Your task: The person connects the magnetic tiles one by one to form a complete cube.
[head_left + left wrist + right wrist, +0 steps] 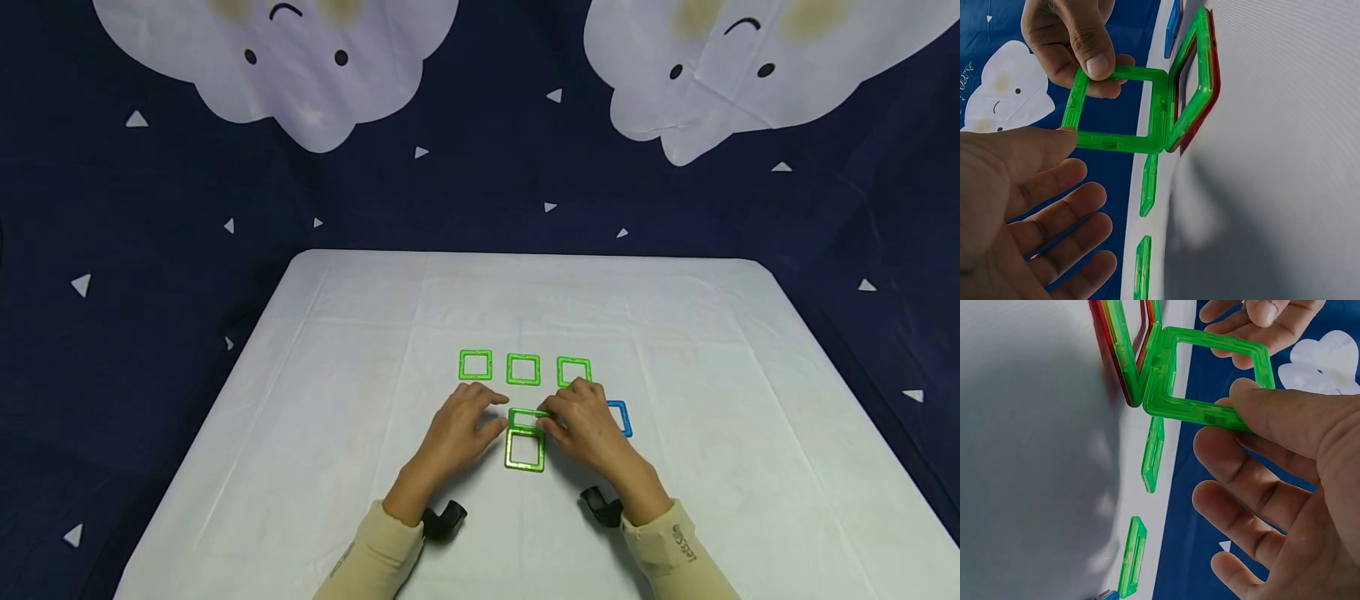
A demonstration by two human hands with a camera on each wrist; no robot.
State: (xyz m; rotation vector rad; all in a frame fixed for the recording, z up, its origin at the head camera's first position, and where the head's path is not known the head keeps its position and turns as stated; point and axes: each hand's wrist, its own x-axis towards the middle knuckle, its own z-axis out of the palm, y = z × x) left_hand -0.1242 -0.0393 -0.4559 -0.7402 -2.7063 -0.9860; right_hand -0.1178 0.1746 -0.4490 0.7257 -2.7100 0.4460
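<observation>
My right hand [588,427] pinches one side of a green square magnetic tile [1159,381] between thumb and fingers. The tile stands up from the table, its lower edge against the far edge of a lying green square tile [525,468]. A red layer [1215,84] shows beneath that lying tile in both wrist views. To the left of the raised tile is my left hand [459,429], fingers spread and relaxed. Its thumb tip overlaps the tile's corner in the left wrist view, while the head view shows a small gap.
Beyond the hands, three green square tiles lie in a row: left [461,365], middle [509,369] and right [560,372]. A blue tile [626,419] is partly hidden behind my right hand. Everything lies on a white-covered table [337,375] before a dark blue cloth [480,200].
</observation>
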